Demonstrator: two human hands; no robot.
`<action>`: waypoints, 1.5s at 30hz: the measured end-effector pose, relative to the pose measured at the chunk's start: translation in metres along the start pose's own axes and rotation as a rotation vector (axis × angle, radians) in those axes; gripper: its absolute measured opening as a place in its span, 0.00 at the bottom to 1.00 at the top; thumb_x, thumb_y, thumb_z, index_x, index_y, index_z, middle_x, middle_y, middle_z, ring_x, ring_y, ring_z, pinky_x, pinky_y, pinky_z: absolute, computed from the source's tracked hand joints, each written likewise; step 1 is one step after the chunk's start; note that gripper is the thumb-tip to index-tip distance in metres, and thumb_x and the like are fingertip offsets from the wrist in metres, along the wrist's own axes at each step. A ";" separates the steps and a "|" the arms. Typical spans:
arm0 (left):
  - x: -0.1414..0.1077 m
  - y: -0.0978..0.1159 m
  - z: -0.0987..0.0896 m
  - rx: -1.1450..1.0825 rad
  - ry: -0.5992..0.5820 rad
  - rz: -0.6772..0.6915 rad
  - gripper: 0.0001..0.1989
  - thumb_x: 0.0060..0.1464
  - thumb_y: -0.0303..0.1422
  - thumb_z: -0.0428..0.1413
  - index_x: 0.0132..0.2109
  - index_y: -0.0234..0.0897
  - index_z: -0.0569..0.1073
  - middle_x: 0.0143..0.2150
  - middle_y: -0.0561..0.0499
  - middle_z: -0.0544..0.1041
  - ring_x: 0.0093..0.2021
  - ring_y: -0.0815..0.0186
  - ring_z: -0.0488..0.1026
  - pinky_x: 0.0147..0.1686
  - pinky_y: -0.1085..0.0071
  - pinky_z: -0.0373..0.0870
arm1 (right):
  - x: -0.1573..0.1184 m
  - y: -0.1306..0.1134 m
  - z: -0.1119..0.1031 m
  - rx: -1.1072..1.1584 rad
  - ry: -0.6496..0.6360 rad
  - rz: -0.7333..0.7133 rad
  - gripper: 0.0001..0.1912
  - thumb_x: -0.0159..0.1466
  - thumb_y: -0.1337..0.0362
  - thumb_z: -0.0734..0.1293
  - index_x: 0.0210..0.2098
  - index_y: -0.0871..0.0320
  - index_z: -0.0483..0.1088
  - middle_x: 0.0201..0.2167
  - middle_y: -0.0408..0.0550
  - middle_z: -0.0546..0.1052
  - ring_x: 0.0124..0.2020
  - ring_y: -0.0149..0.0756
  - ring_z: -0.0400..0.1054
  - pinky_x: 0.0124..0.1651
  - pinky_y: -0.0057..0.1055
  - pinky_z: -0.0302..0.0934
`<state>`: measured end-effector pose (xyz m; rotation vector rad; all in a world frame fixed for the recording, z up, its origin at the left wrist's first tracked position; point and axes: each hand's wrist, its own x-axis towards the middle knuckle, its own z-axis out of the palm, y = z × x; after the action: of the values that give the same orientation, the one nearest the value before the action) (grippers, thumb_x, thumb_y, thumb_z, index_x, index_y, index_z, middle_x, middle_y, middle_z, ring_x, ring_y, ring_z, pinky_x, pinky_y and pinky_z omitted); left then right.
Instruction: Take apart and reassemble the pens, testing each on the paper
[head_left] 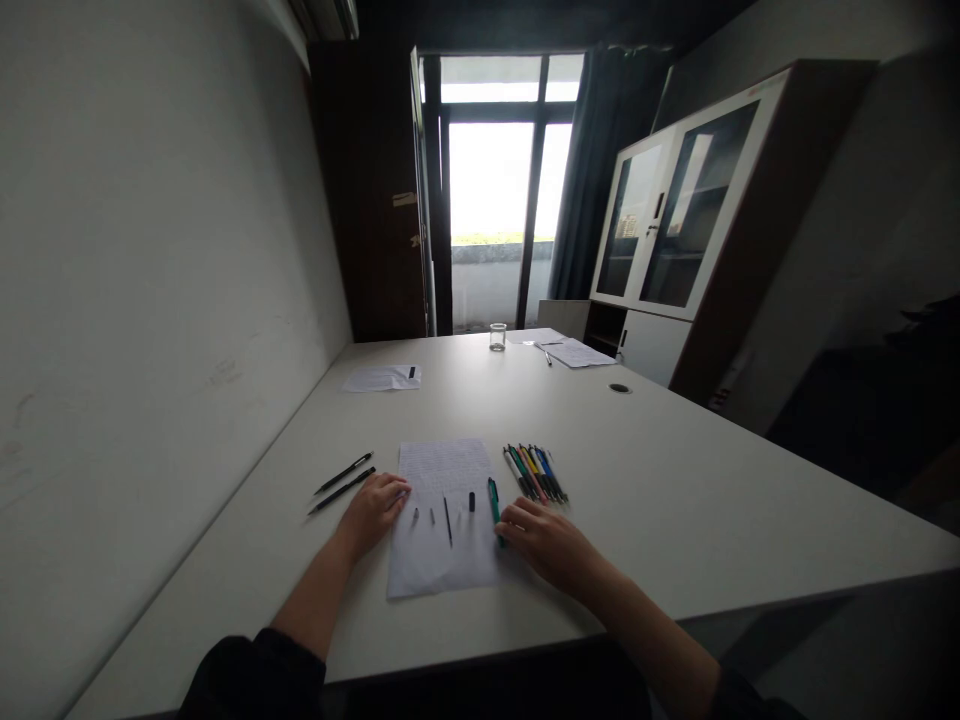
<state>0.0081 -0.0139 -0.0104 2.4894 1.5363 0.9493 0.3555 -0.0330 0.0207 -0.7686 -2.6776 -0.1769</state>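
Observation:
A sheet of paper point(435, 570) with lines of writing lies in front of me. On it, in a row, are small pen parts: a metal tip point(415, 516), a spring-like piece point(432, 516), a thin dark refill point(448, 522), a small pale piece point(459, 518) and a short black grip point(472, 502). My left hand point(373, 512) rests at the sheet's left edge, fingers loosely bent with nothing visible in them. At the right edge, my right hand point(540, 538) has its fingertips closed on the lower part of a green pen point(493, 500).
Two black pens point(343, 473) lie to the left. Several coloured pens point(535, 473) lie side by side at the right. Farther back are a glass point(497, 337), papers point(577, 352), another sheet point(382, 379) and a round cable hole point(619, 388). A wall point(150, 300) borders the table's left.

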 end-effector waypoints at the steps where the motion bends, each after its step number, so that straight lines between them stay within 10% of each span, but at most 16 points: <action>1: 0.000 0.000 0.000 0.001 -0.002 -0.001 0.10 0.60 0.32 0.51 0.45 0.42 0.77 0.46 0.45 0.76 0.49 0.58 0.70 0.53 0.55 0.67 | -0.002 0.000 0.002 0.006 -0.009 0.002 0.14 0.65 0.75 0.60 0.45 0.57 0.72 0.40 0.50 0.73 0.43 0.38 0.66 0.46 0.35 0.65; 45: -0.014 0.006 -0.002 0.071 -0.066 -0.008 0.14 0.61 0.31 0.49 0.51 0.42 0.74 0.53 0.45 0.73 0.54 0.57 0.69 0.55 0.54 0.67 | -0.028 -0.016 0.013 0.123 0.100 0.239 0.20 0.66 0.74 0.60 0.53 0.52 0.70 0.45 0.51 0.74 0.45 0.41 0.66 0.50 0.38 0.65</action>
<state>0.0075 -0.0292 -0.0137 2.5324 1.5858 0.8169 0.3656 -0.0576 -0.0018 -1.0028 -2.4525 0.0098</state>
